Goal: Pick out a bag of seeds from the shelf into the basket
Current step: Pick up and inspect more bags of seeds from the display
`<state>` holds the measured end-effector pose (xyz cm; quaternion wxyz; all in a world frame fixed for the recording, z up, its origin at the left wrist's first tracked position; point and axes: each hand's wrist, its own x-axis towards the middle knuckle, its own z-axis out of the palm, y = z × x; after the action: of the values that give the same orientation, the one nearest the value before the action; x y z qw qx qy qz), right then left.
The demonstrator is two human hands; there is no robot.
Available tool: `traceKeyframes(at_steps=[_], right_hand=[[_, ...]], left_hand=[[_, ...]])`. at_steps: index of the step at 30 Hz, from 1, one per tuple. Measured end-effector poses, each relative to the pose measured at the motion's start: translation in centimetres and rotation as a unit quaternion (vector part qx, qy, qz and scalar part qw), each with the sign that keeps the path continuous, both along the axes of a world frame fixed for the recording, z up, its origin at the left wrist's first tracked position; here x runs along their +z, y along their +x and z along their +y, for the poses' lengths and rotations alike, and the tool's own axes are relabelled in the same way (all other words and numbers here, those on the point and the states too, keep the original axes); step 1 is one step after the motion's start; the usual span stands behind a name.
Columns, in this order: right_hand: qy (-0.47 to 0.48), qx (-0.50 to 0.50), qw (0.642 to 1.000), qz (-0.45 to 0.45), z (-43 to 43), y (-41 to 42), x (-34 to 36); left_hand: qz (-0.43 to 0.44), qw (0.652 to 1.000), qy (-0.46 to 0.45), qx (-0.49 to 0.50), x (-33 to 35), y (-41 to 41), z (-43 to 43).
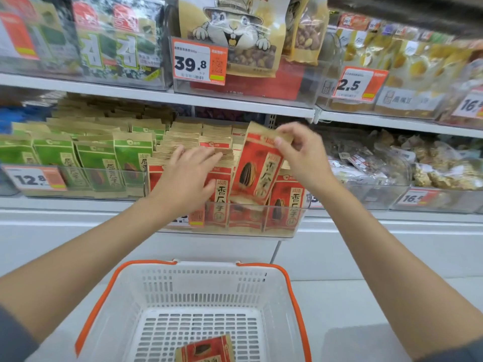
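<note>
Right hand (pixel 300 155) pinches the top edge of a red bag (pixel 257 173), tilted, half out of the bin (pixel 287 228). Left hand (pixel 188 176) lies flat, fingers straight, on bags at the bin's left. Risk: the thin pinch slips and the bag falls beside the basket (pixel 203 280) below the bin.

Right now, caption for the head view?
Right hand pinches a red seed bag by its top; left hand rests on the shelved bags; basket waits below.

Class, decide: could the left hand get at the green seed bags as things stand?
Probably yes. The left hand, holding nothing, lies beside the green seed bags, whose tops stand above the front of their clear bin; nothing lies between.
</note>
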<state>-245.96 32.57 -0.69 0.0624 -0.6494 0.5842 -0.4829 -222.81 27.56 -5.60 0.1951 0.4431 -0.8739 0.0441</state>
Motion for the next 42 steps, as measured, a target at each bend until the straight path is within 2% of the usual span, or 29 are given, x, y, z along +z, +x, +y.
traceKeyframes(at_steps=[3,5,10,16,21,24,27,30,36,42], right_hand=[[0.143,-0.008,0.973,0.182,-0.5,-0.3,-2.0],[0.146,-0.025,0.947,0.285,-0.6,-0.6,-2.2],[0.156,-0.005,0.921,0.358,-1.1,-0.3,-1.6],[0.082,0.004,0.962,0.260,-1.1,0.3,0.8],[0.229,0.009,0.924,0.306,-1.5,0.9,-1.0],[0.251,0.005,0.944,0.212,-1.5,0.6,-0.5],[0.228,0.004,0.964,0.136,-1.8,0.1,0.6],[0.229,-0.009,0.963,0.144,-2.8,-0.2,0.1],[0.303,0.017,0.944,0.130,-4.7,-0.1,0.1],[0.346,0.025,0.917,0.196,-4.7,0.4,0.6]], left_hand=[[-0.044,0.999,-0.023,0.005,-1.0,-0.5,-0.2],[-0.042,0.999,-0.030,0.006,-1.1,-0.6,-0.1],[-0.015,0.999,-0.028,-0.007,-1.2,-0.8,-0.1],[0.019,0.999,-0.038,-0.030,-1.4,-1.7,0.2],[0.038,0.997,-0.052,-0.040,-1.8,-1.9,0.4],[0.005,0.997,-0.042,-0.062,-1.8,-2.2,0.7],[-0.002,0.998,-0.019,-0.065,-1.7,-2.3,0.8],[0.023,0.997,-0.004,-0.073,-1.7,-2.3,0.9],[0.051,0.995,0.077,-0.045,-1.3,-2.2,1.2],[0.093,0.988,0.106,-0.069,-1.6,-2.2,1.1]])
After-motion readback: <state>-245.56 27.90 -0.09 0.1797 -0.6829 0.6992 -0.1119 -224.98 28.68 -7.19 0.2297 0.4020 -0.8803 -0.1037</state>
